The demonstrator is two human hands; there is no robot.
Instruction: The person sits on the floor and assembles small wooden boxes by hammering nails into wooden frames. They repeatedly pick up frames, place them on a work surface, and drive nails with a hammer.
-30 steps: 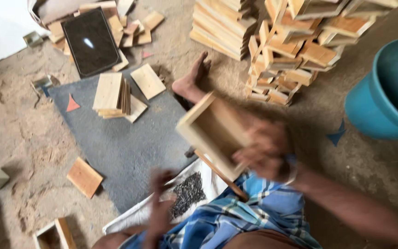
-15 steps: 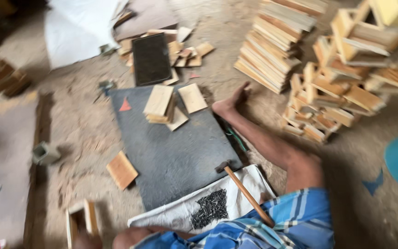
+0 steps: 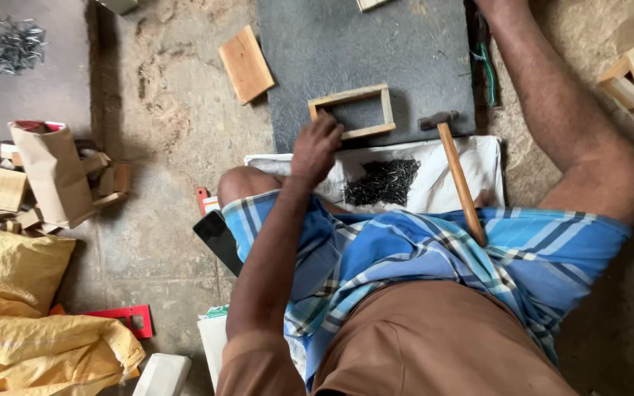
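A person's left hand (image 3: 315, 149), fingers curled, touches the near left corner of one open wooden frame (image 3: 351, 111) lying at the near edge of a dark mat (image 3: 420, 51). One hammer (image 3: 455, 170) rests beside one heap of nails (image 3: 381, 182) on white cloth (image 3: 434, 194). The right hand is unseen.

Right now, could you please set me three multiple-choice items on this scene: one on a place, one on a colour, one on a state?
1. Where does the wooden frame lie?
A. on the dark mat
B. on the yellow sacks
C. in the paper bag

2. What colour is the checked cloth on the person's lap?
A. red
B. blue
C. green

3. How is the hammer?
A. raised by a hand
B. lying unheld
C. inside the frame

A: the frame rests flat on the mat.
B: the cloth shows blue checks.
B: the left hand touches only the frame's corner; no hand grips the hammer.
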